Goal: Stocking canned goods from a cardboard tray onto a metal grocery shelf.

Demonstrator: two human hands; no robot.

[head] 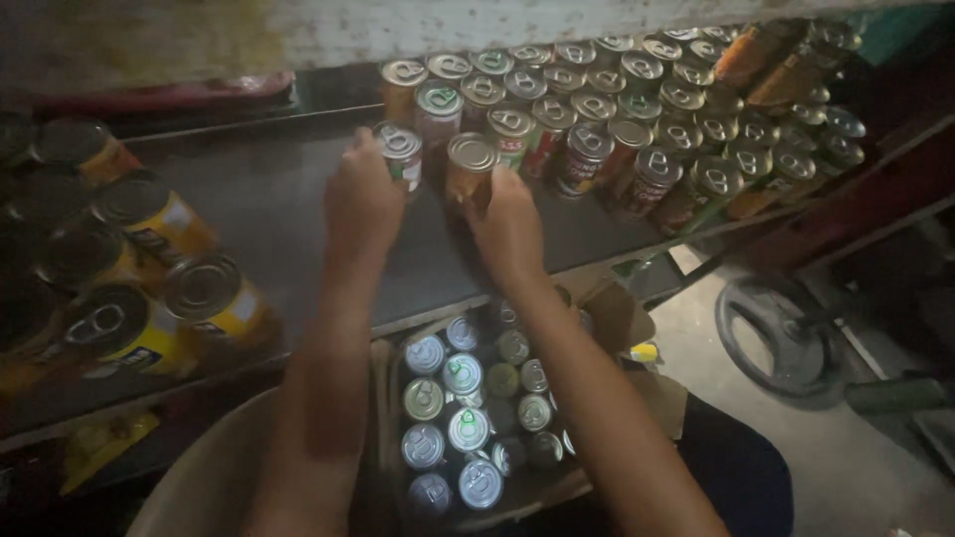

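Looking down from the head view, the left hand is wrapped around a can with a green and white label, fingers closed about its side wall, and the right hand is closed likewise on an orange can. Both cans stand upright on the dark shelf, at the near edge of a packed block of cans with ring-pull lids. A cardboard box of further cans sits below, between the forearms. Yellow-labelled cans lie on their sides at the left. Judged from their sealed lids, the held cans are likely full, so fairly heavy for their size, rigid and not fragile, though a knock could dent them. Smooth labelled walls may slip; the best hold is around the mid-body, clear of the pull tab.
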